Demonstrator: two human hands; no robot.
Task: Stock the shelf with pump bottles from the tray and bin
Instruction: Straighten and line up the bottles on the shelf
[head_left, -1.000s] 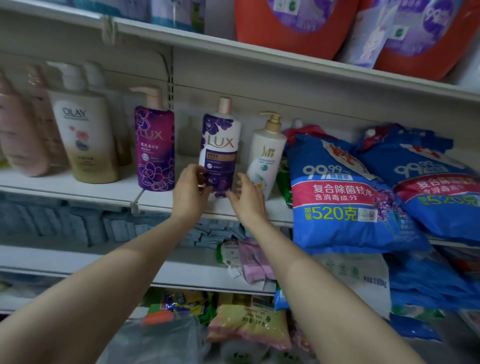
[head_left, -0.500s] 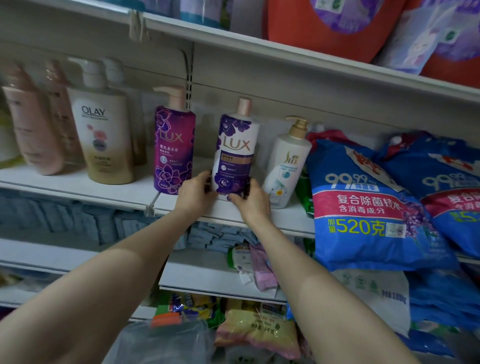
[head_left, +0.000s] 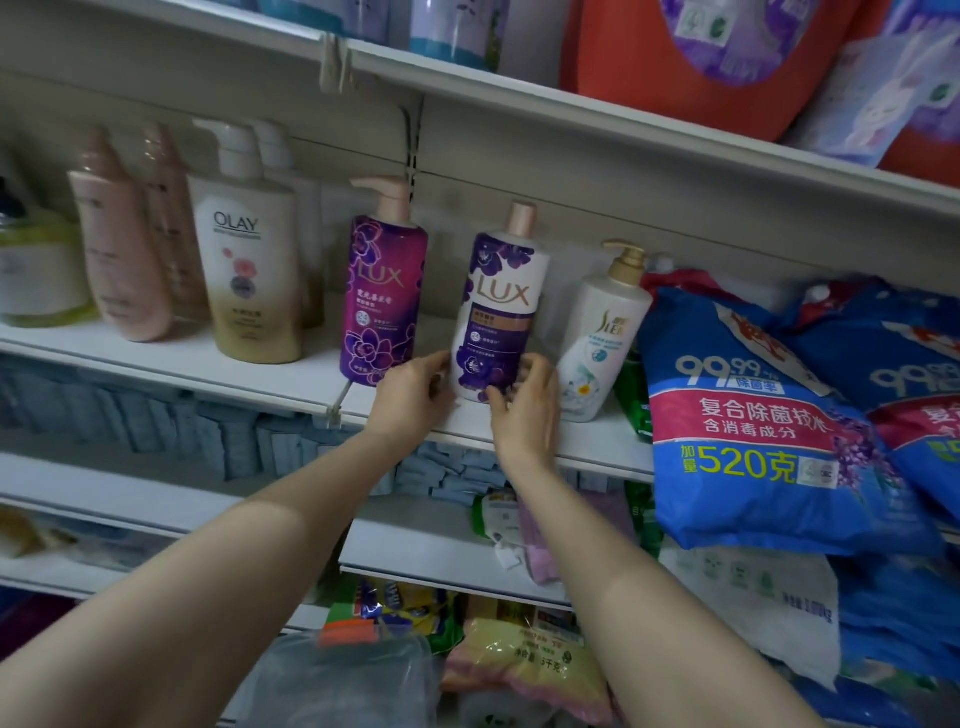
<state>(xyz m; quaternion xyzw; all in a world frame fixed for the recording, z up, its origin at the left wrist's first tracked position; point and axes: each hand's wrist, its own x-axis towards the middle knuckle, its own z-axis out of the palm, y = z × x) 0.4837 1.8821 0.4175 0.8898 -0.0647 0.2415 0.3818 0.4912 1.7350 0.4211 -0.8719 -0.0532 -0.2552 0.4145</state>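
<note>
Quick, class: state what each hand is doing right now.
Left hand: holds the white-and-purple bottle at its base.
Right hand: holds the same bottle's base from the other side.

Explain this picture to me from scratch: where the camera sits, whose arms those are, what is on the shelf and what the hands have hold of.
The camera is worn on a person's head, looking forward and down, so the two bare arms are that person's own. They face a store shelf. Both the left hand and right hand hold the base of a white-and-purple LUX pump bottle, which stands upright on the shelf. To its left stand a magenta LUX bottle and a cream OLAY bottle; to its right, a white bottle with a gold pump and blue detergent bags.
</note>
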